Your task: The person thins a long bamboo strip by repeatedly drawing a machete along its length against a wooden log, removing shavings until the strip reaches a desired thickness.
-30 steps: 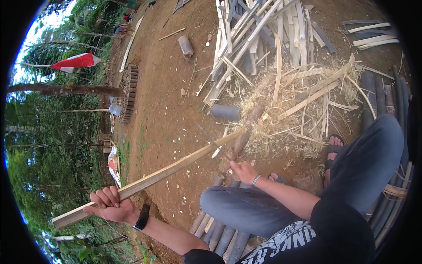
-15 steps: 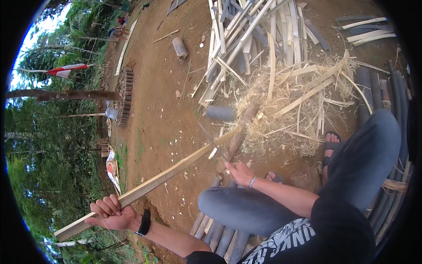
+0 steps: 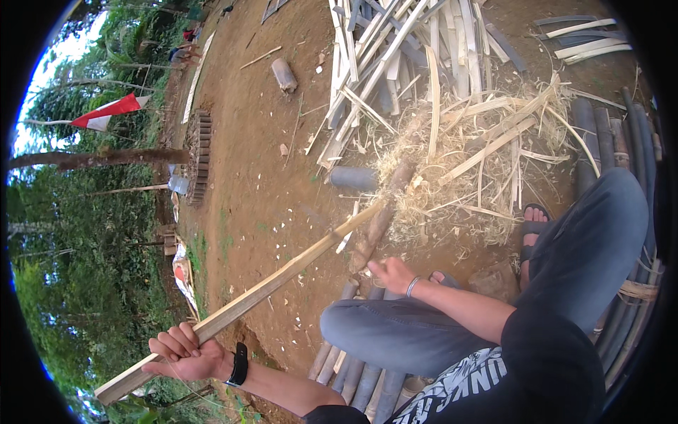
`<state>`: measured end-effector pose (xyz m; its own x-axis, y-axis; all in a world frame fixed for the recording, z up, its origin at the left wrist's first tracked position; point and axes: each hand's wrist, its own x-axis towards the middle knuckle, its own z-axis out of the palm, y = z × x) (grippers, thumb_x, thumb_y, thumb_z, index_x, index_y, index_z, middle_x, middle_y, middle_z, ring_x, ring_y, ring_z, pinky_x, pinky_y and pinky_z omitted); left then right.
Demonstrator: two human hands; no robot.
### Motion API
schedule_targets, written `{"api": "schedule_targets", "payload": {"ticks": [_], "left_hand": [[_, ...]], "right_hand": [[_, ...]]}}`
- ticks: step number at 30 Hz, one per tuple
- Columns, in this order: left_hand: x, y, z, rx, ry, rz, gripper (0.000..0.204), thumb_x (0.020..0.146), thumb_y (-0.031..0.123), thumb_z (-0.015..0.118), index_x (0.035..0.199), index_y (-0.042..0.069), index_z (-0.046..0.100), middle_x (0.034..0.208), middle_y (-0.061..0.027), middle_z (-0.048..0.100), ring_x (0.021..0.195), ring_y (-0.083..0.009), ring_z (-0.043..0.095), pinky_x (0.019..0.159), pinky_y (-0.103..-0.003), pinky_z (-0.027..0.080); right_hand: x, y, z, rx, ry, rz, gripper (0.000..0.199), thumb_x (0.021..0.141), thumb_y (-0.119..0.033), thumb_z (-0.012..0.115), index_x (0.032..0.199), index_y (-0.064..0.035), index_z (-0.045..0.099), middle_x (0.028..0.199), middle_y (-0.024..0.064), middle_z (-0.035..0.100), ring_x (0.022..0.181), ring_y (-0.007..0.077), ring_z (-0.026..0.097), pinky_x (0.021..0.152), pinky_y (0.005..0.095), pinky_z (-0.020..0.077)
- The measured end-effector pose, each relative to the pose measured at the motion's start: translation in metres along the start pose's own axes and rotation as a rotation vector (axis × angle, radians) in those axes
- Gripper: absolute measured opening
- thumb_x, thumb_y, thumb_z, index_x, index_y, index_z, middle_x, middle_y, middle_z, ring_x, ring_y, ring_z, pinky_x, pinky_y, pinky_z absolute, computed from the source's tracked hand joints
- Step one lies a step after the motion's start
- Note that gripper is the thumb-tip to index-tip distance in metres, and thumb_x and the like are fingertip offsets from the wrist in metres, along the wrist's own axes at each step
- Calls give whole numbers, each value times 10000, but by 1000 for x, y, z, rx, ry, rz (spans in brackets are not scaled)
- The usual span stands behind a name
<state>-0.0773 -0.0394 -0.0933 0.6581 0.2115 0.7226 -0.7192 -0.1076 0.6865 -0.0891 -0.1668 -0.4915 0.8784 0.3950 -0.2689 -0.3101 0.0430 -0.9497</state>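
A long split bamboo strip [image 3: 265, 285] slants from the lower left to the middle of the view. My left hand [image 3: 189, 355] is closed around it near its lower-left end. The strip's far end rests on a short log [image 3: 378, 230] lying on the ground. Below that end is my right hand [image 3: 393, 276], its fingers closed round the handle of a long-bladed knife; the blade is smeared by motion and barely shows. Pale shavings [image 3: 487, 222] and curled peelings heap up beside the log.
Split bamboo strips [image 3: 459, 49] are piled beyond the shavings. A bamboo section [image 3: 353, 177] lies left of the log. Dark bamboo poles [image 3: 585, 141] stand along the right, and more poles [image 3: 367, 387] lie under my legs. Trees and a red-and-white flag [image 3: 113, 112] are at the left.
The knife's blade, seen crossing the bamboo strip earlier, is now blurred and hardly visible. My left hand and the strip's near end have shifted slightly right and down.
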Motion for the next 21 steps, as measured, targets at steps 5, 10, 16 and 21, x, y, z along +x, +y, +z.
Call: {"api": "schedule_targets", "payload": {"ticks": [5,10,16,21], "left_hand": [[-2,0,-10,25,6,2,518,990,509,267,612,154,263,478,25,202,385,-68,160,381,-219,139],[-2,-3,1,-2,-13,11,513,977,512,324,620,150,258,482,27,191,379,-68,153,372,-221,143],[-4,-7,-7,14,18,11,514,978,509,323,621,146,253,485,22,194,381,-66,167,375,-219,153],[0,-6,8,-16,-63,-1,513,978,507,327,621,144,263,488,20,205,380,-71,172,377,-220,164]], "right_hand": [[1,-5,6,-9,46,58,681,903,-640,377,462,-123,404,427,-11,395,373,117,340,353,359,265],[8,10,-8,78,62,104,712,887,-644,409,465,-70,423,426,31,422,371,160,414,364,371,311],[12,-12,13,122,-28,48,724,861,-731,330,473,-130,438,410,-40,351,333,88,318,326,322,237],[20,25,-10,29,50,82,694,876,-714,324,465,-159,389,414,-48,354,335,75,310,309,315,209]]}}
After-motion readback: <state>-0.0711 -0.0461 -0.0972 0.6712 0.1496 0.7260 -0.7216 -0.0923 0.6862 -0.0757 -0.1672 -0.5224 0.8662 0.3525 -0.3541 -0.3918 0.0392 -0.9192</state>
